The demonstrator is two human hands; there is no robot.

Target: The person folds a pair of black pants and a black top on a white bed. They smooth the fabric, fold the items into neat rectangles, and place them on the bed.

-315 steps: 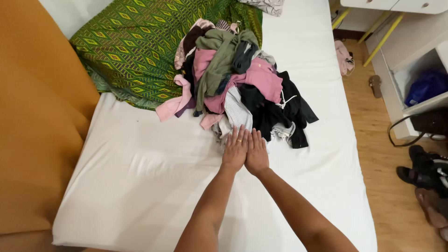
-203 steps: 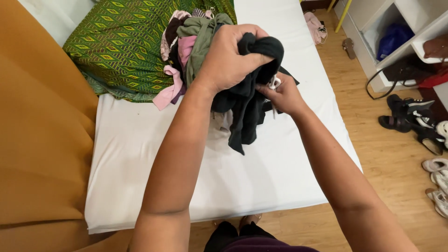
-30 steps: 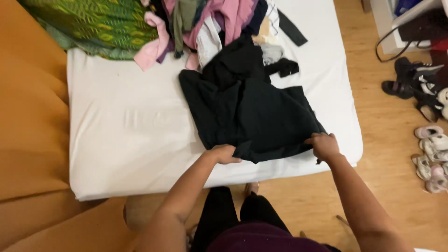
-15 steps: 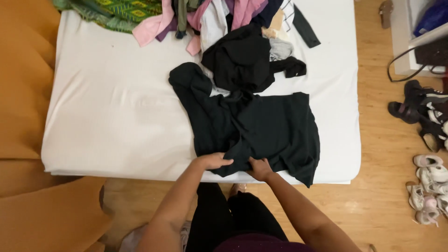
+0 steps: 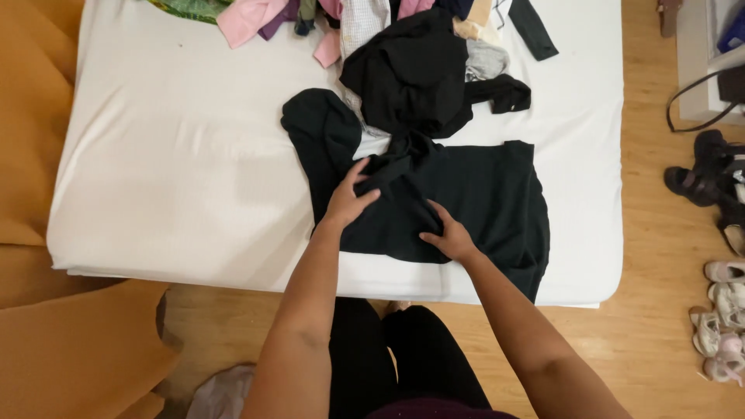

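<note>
Nearest the camera, the person's dark-trousered legs (image 5: 403,349) were seen standing at the near edge of the bed, with a pale crumpled bag-like item (image 5: 221,392) on the wooden floor (image 5: 644,341) beside them; what it was could not be told.

Both forearms were extended over the white mattress (image 5: 178,178). The right hand (image 5: 448,233) was laid flat, fingers loose and spread, on the black garment (image 5: 466,206), near its lower middle; nothing was gripped by it. The left hand (image 5: 351,200) was placed slightly farther out, its fingers curled over a raised fold of the same black cloth. Whether that fold was pinched or only pressed could not be told.

The black garment was spread over the near right part of the mattress, its lower right corner hanging just over the bed's edge. One sleeve was run out to the left and away from the body.

Beyond it, a second bunched black piece (image 5: 411,70) was lying against the garment's far end. Farther still, along the top of the frame, a heap of mixed clothes (image 5: 341,19) in pink, white and grey was noted, with a green patterned cloth (image 5: 190,8) at its left.

Orange fabric (image 5: 31,116) was draped at the left side. On the floor to the right, dark sandals (image 5: 710,178) and pale shoes (image 5: 722,326) were recorded.
</note>
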